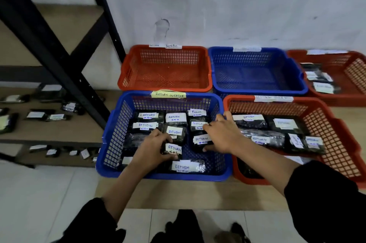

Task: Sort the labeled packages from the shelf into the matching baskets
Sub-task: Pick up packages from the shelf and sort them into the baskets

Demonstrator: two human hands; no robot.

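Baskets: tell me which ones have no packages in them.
The back-left red basket and the blue basket beside it, both against the wall. Their mesh floors show bare; the other three baskets hold black labeled packages.

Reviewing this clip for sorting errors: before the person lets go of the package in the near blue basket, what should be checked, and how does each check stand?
1. Left hand grips the held package: ok.
2. Its label reads RETURN with a date; the near blue basket is tagged RETURN OVERDUE: cannot tell whether overdue.
3. Bare floor beside the package for setting it down: ok.
4. Right hand lies spread over neighbouring packages, holding none: ok.
5. Packages remain on the shelf: ok.
6. Back baskets' tags legible: not ok.
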